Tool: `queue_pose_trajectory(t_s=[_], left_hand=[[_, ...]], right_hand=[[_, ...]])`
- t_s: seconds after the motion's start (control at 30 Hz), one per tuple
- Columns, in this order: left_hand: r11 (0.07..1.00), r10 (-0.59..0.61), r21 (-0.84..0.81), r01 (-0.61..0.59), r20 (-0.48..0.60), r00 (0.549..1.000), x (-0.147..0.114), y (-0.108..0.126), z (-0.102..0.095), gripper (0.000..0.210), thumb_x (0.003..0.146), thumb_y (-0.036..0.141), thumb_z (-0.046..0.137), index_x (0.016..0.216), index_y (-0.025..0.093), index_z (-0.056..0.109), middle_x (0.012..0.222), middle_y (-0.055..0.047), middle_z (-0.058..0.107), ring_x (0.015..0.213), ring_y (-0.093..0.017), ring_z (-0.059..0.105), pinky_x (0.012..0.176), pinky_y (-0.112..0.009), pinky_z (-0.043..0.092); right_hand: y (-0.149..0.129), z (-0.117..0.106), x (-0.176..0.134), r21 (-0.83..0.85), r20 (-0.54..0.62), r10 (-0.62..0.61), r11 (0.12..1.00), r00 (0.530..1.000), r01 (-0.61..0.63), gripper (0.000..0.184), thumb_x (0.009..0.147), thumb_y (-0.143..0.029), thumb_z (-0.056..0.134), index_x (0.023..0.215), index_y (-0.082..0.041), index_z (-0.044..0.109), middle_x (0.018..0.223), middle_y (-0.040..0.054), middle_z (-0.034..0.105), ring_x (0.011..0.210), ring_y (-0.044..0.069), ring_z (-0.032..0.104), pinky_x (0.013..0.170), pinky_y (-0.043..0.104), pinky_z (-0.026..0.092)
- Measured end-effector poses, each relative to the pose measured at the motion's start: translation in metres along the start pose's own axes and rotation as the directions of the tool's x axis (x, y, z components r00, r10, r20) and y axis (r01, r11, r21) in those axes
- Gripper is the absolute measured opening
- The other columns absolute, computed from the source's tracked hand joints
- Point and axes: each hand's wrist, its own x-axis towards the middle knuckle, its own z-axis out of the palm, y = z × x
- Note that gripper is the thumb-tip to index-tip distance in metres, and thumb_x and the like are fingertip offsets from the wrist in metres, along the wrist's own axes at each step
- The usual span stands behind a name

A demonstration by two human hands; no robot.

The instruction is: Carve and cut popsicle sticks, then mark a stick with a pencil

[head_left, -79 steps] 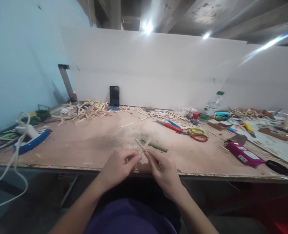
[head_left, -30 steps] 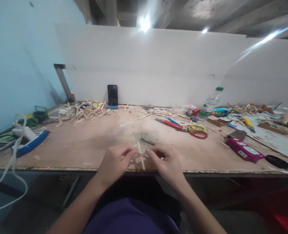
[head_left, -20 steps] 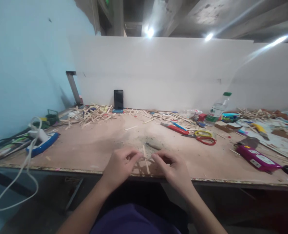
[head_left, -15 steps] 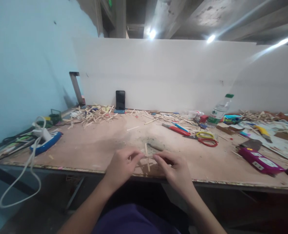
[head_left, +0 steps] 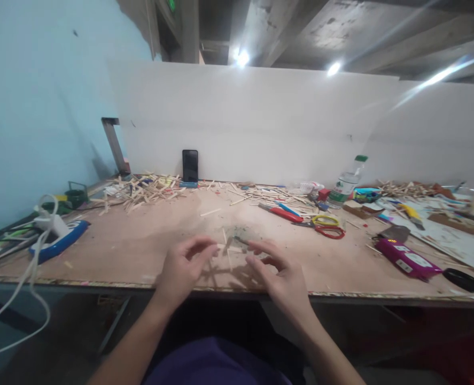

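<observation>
Crosswise, thin sticks [head_left: 227, 249] pointing forward and sideways, right grip [head_left: 284, 270] spread, left grip [head_left: 184, 266] unclear

Over at the bench [head_left: 132, 251], a small cross of thin sticks [head_left: 227, 250] sits between two curved hands. The left hand [head_left: 186, 264] is right beside it, touching or not I can't tell; the right hand [head_left: 279, 270] is apart from it. Scissors [head_left: 313, 224] lie to the right, and a phone [head_left: 190, 166] stands upright behind.

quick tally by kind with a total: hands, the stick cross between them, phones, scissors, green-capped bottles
hands (left hand, right hand): 2
stick cross: 1
phone: 1
pair of scissors: 1
green-capped bottle: 1
total: 6
</observation>
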Motion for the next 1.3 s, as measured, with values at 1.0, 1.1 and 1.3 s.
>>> queue_pose_trajectory(t_s=[1.0, 1.1, 1.3], left_hand=[[0.954, -0.205, -0.195, 0.228, 0.132, 0.97, 0.006, 0.005, -0.004, 0.029, 0.105, 0.043, 0.074, 0.114, 0.015, 0.072, 0.105, -0.004, 0.075, 0.091, -0.019, 0.074, 0.081, -0.037, 0.066], [0.953, -0.206, -0.196, 0.232, 0.143, 0.968, 0.006, 0.006, -0.003, 0.029, 0.105, 0.042, 0.075, 0.114, 0.015, 0.072, 0.105, -0.004, 0.075, 0.09, -0.018, 0.074, 0.083, -0.037, 0.066], [0.958, -0.194, -0.194, 0.213, 0.112, 0.975, 0.007, 0.005, -0.004, 0.029, 0.106, 0.043, 0.074, 0.113, 0.015, 0.073, 0.102, -0.004, 0.076, 0.089, -0.018, 0.074, 0.084, -0.038, 0.066]], right_hand=[[0.008, 0.001, 0.004, 0.039, 0.094, 0.088, 0.995, 0.992, -0.092, 0.026, 0.109, -0.041, 0.073, 0.12, -0.017, 0.073, 0.111, 0.0056, 0.075, 0.089, 0.018, 0.074, 0.078, 0.035, 0.065], [0.009, 0.001, 0.004, 0.016, 0.074, 0.046, 0.999, 0.996, -0.047, 0.025, 0.109, -0.041, 0.072, 0.118, -0.018, 0.073, 0.108, 0.0049, 0.075, 0.086, 0.017, 0.073, 0.076, 0.034, 0.065], [0.004, 0.002, 0.0, 0.003, 0.087, 0.017, 1.0, 0.996, -0.017, 0.025, 0.11, -0.042, 0.071, 0.119, -0.018, 0.073, 0.106, 0.0043, 0.075, 0.082, 0.016, 0.072, 0.073, 0.032, 0.064]])
